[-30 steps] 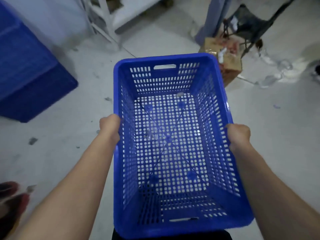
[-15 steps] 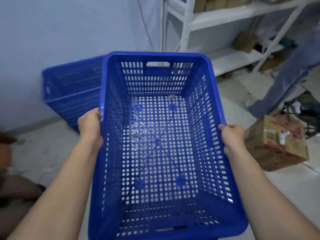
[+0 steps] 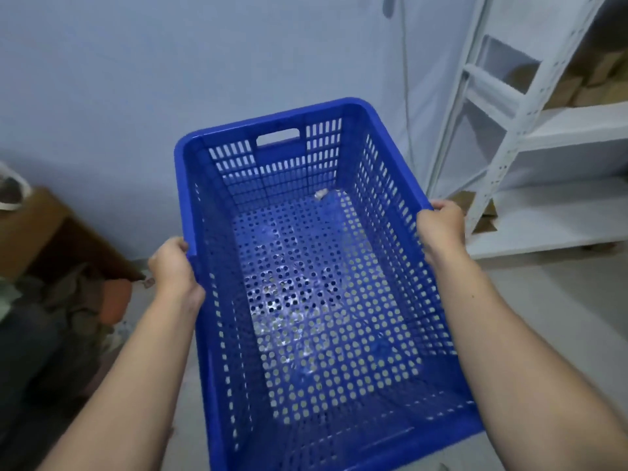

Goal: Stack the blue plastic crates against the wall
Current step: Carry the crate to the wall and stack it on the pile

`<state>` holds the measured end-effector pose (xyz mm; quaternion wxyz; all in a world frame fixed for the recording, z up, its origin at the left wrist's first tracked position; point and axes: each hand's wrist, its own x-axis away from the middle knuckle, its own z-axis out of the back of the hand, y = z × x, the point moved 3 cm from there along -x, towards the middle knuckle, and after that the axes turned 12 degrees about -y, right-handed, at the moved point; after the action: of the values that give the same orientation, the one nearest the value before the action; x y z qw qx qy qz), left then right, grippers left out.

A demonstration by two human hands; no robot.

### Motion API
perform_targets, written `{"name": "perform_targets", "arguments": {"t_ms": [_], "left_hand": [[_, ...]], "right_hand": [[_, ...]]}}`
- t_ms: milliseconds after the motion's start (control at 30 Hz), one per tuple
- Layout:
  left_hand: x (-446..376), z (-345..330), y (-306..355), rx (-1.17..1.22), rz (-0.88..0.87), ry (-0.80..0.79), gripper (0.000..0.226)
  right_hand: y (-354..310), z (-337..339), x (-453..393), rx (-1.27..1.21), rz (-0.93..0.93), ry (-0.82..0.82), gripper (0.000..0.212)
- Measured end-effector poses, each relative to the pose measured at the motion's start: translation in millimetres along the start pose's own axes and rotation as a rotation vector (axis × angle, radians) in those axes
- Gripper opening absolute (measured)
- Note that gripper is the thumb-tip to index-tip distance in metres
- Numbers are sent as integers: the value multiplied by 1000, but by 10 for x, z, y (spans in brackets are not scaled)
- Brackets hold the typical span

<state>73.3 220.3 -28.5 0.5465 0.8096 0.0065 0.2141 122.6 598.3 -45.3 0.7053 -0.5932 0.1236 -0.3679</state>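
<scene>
Person holds an empty blue crate [image 3: 306,283] in the air, facing the pale wall [image 3: 170,79]. Left hand [image 3: 173,270] clamped on the left rim, right hand [image 3: 441,229] clamped on the right rim. White shelf rack [image 3: 543,158] stands to the right, brown clutter [image 3: 51,249] on the left.

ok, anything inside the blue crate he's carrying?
Nearly empty: the blue crate holds one small pale scrap at its far end. Left hand and right hand hold the side rims. What lies beneath the crate is hidden.
</scene>
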Motion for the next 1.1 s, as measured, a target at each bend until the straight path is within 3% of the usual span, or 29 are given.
{"name": "perform_targets", "arguments": {"t_ms": [67, 167, 333, 467, 567, 667, 767, 800, 1100], "left_hand": [[-227, -77, 54, 39, -35, 66, 24], [-654, -200, 92, 117, -61, 77, 26], [-1471, -356, -17, 204, 94, 26, 48], [-1791, -619, -18, 280, 164, 165, 62], [-1749, -923, 72, 230, 262, 298, 18], [-1885, -1126, 30, 208, 366, 324, 18], [-2193, -1218, -22, 226, 415, 364, 66], [-2291, -1258, -37, 211, 438, 369, 69], [-3068, -1910, -47, 317, 458, 331, 34]], "right_hand": [[-277, -318, -250, 52, 16, -17, 30], [-698, -812, -658, 85, 55, -29, 46], [-1563, -1734, -1396, 264, 186, -57, 53], [-2237, -2397, -1811, 425, 287, -39, 53], [-2511, -2742, -2064, 460, 308, -29, 55], [-2611, -3098, -2418, 478, 291, -55, 52], [-2561, -3452, -2795, 502, 266, -108, 47], [-2538, -3580, -2926, 507, 262, -132, 45], [-2765, -4681, -3968, 627, 382, -324, 38]]}}
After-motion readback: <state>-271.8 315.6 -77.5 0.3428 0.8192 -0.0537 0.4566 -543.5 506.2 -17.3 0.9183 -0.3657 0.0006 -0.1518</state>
